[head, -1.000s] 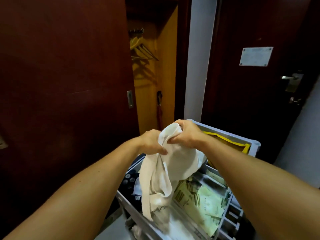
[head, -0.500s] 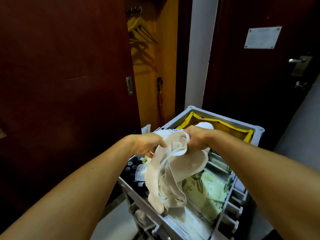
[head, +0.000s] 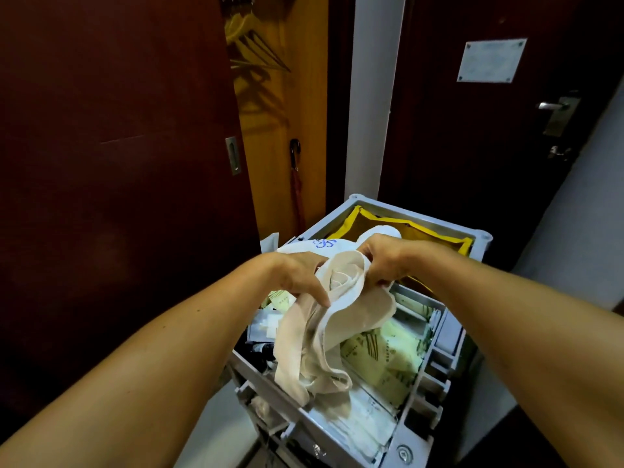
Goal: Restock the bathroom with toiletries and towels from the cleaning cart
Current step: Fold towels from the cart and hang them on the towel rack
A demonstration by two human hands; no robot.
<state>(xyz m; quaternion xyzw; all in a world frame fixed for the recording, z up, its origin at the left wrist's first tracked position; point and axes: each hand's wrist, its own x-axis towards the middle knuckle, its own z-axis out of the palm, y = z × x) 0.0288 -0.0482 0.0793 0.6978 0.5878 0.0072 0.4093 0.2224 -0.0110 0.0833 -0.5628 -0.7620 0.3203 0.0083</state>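
A cream cloth [head: 341,319], bunched and drooping, hangs over the grey cleaning cart [head: 449,336]. My left hand [head: 297,275] grips its upper left edge and my right hand [head: 381,261] pinches its upper right edge, the two hands close together. The cloth's lower end trails onto the cart's top tray. Pale green toiletry packets [head: 381,356] lie in the tray under the cloth. A yellow-edged linen bag [head: 435,234] sits at the cart's far end with more white cloth [head: 381,231] poking out behind my right hand.
A dark wooden sliding door [head: 118,163] stands at the left, beside an open closet with hangers [head: 256,49] and a red umbrella [head: 297,190]. A dark room door with a lever handle [head: 553,106] is at the right. Small dark bottles [head: 266,349] sit in the cart's left compartment.
Both hands have come down with the cloth toward the cart's tray, and the view has tilted lower, showing more of the cart. The cloth is more bunched between the hands.
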